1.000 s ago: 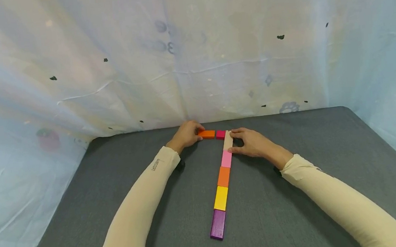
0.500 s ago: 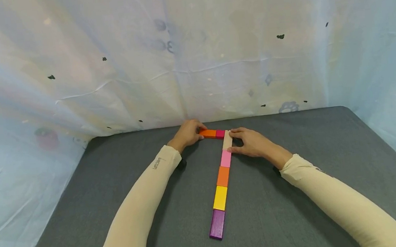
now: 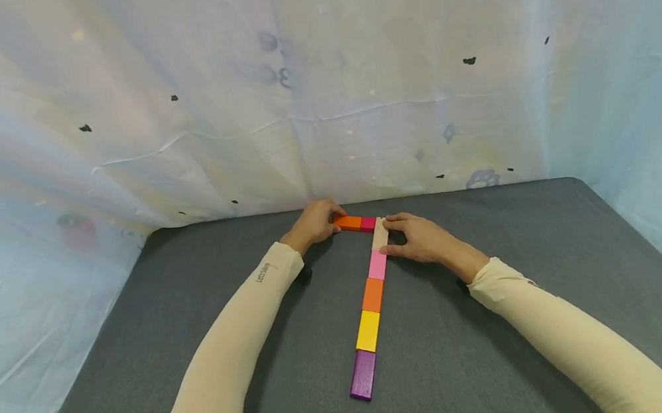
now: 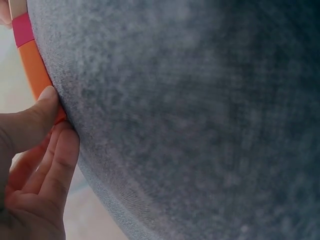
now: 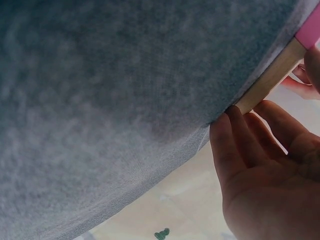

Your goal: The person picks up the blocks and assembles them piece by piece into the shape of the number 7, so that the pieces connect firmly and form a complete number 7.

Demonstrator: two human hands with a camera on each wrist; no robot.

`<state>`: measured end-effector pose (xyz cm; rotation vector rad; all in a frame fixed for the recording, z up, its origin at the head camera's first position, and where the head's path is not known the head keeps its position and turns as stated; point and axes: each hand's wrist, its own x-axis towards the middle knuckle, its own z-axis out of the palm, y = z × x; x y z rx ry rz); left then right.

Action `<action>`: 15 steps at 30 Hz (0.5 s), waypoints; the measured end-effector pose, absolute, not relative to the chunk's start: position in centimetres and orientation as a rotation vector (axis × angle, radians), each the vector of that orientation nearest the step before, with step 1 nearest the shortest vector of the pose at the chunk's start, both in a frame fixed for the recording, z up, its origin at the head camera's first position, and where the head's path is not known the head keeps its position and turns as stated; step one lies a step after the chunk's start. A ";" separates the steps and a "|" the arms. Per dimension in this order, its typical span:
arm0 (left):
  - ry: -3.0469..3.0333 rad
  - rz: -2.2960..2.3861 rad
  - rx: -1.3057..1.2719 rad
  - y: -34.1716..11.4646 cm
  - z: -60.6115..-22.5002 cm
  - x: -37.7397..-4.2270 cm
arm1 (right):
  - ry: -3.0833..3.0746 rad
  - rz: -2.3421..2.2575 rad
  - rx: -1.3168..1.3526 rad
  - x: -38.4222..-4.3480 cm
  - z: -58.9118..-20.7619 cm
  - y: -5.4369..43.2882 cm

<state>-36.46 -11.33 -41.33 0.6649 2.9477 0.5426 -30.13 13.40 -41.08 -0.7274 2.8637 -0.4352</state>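
My left hand point(image 3: 313, 223) pinches the left end of an orange block point(image 3: 350, 222) between thumb and fingers. Its other end touches a short crimson block point(image 3: 368, 223), which meets the upper side of a plain wooden block point(image 3: 380, 235). That wooden block is held at its ends by the thumb and fingers of my right hand point(image 3: 420, 238). Running toward me from it, end to end, are a pink block point(image 3: 377, 265), a second orange block point(image 3: 372, 294), a yellow block point(image 3: 368, 330) and a purple block point(image 3: 363, 375). All lie flat.
The blocks lie on a table with a dark grey cloth point(image 3: 478, 365). Behind it hangs a pale printed curtain point(image 3: 356, 97), which also closes in both sides. The table's far edge runs just behind the short row of blocks.
My left hand has moved slightly right with the orange block, and the gap between it and the crimson block has closed. My right hand has stayed in place.
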 end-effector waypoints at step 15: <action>2.826 0.720 0.695 -13.1 -41.2 -35.9 | 2.864 -0.434 -0.720 -30.1 -41.3 13.4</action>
